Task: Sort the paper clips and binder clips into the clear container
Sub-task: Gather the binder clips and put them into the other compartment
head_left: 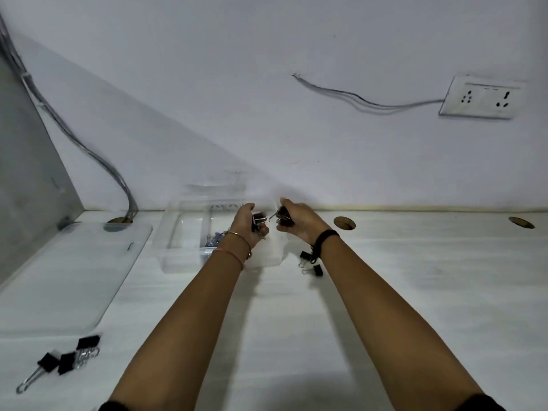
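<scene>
Above the container at mid-frame, both hands hold black binder clips.

Left hand [252, 222] is closed around a binder clip [258, 221]; right hand [296, 219] grips a bunch of clips [284, 218], the wire handles almost meeting between them. Below the hands, the clear container [178, 232] sits on the white tabletop [415, 277] by the wall, with bluish paper clips [213, 239] in one compartment. Two loose clips [311, 264] lie just right of it, under the right wrist. More clips [66, 358] lie at lower left, beside a clear lid [68, 277].
</scene>
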